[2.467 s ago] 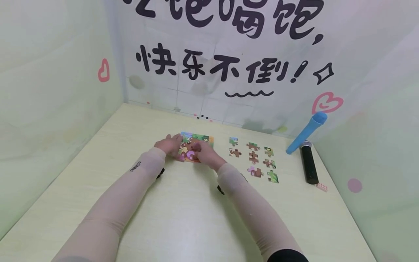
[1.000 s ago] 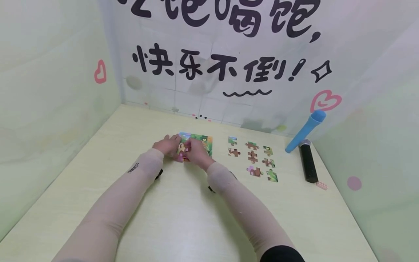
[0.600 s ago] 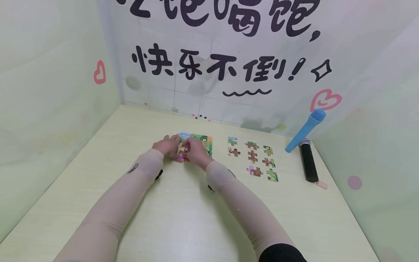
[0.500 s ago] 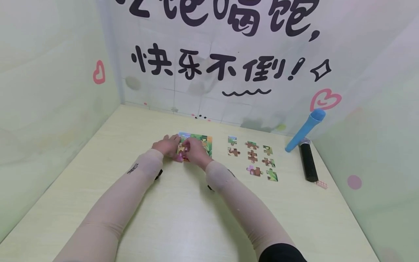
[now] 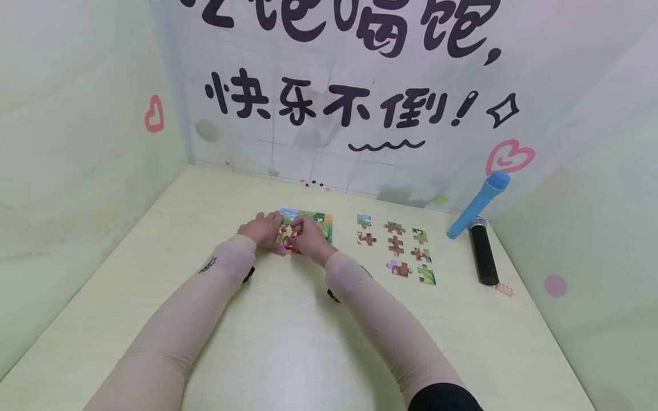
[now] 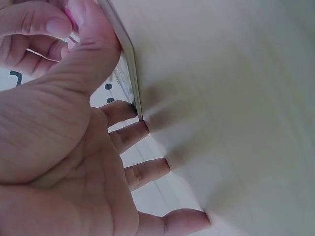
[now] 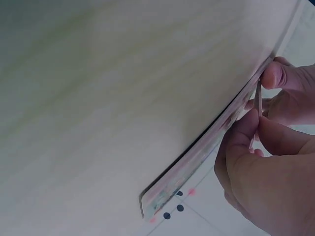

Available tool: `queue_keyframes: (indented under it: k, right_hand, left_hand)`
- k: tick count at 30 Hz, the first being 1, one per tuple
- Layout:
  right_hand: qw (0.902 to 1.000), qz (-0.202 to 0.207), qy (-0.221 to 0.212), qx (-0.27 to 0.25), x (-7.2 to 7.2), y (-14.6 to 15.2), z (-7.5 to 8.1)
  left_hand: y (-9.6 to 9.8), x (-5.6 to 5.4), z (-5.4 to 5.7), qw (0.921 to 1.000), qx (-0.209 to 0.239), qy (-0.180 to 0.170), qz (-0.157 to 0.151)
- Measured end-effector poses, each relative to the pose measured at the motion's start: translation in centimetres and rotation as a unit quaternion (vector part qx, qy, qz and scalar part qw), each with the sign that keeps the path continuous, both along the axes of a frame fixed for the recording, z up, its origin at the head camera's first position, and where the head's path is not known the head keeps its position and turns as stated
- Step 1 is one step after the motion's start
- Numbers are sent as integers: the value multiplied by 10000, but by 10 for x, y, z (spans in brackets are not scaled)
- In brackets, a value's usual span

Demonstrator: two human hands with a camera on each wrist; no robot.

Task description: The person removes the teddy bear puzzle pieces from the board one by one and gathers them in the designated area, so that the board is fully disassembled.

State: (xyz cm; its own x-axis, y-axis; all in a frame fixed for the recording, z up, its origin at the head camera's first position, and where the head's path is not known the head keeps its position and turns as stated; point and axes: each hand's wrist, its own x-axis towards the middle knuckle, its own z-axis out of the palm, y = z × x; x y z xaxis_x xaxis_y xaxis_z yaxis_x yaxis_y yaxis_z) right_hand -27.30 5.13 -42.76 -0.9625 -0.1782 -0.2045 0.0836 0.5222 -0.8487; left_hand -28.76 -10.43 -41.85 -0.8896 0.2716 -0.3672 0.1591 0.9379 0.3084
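Observation:
A small jigsaw puzzle board (image 5: 327, 224) with a bear picture lies flat towards the back of the table. My left hand (image 5: 263, 229) rests at its left side, fingers spread; in the left wrist view their tips touch the table beside the board's edge (image 6: 130, 59), the thumb over that edge. My right hand (image 5: 315, 241) is over the board's left part. Between thumb and forefinger it pinches a puzzle piece (image 7: 259, 98), seen edge-on and tilted up from the board in the right wrist view. The right hand hides part of the picture in the head view.
Several loose puzzle pieces (image 5: 396, 245) lie in rough columns right of the board. Further right are a blue stick with a flared top (image 5: 478, 205), a black cylinder (image 5: 484, 255) and a small pink block (image 5: 505, 289). Printed cloth walls (image 5: 329, 165) enclose the table.
My right hand has moved left across the board, then shifted very slightly right in the last half second. My left hand has stayed at the board's left edge; the loose pieces lie as before.

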Motion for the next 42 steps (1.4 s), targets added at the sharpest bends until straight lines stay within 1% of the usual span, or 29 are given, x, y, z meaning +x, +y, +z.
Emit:
queue_keyframes:
  k: [5,10,14,21,24,29,33,35,42]
  right_hand:
    - [9997,-189,-90,-85,0,1,5]
    - [9976,-358,-218,-548,0,4,10]
    - [9956,-467,-357,-732,1,8,13]
    - [9978,-420,-393,-326,1,17,18]
    - [9977,-387,-411,-379,1,20,20]
    - [9963,-241,-491,-669,2,26,21]
    - [9961,-166,-511,-705,1,34,20]
    - [9963,-169,-526,-662,0,39,18]
    - [9952,-165,-589,-770,0,54,16]
  left_hand:
    - [0,0,0,10000,-17,6,14]
    - [0,0,1,10000,0,-18,42]
    - [1,2,3,9999,24,-86,60]
    - [1,6,7,9999,55,-111,44]
    - [1,7,9,9999,97,-132,53]
    - [0,7,9,9999,115,-120,7]
    - [-1,6,8,9999,111,-77,-8]
    - [-1,6,7,9999,94,-83,-19]
    - [1,4,6,9998,107,-143,-20]
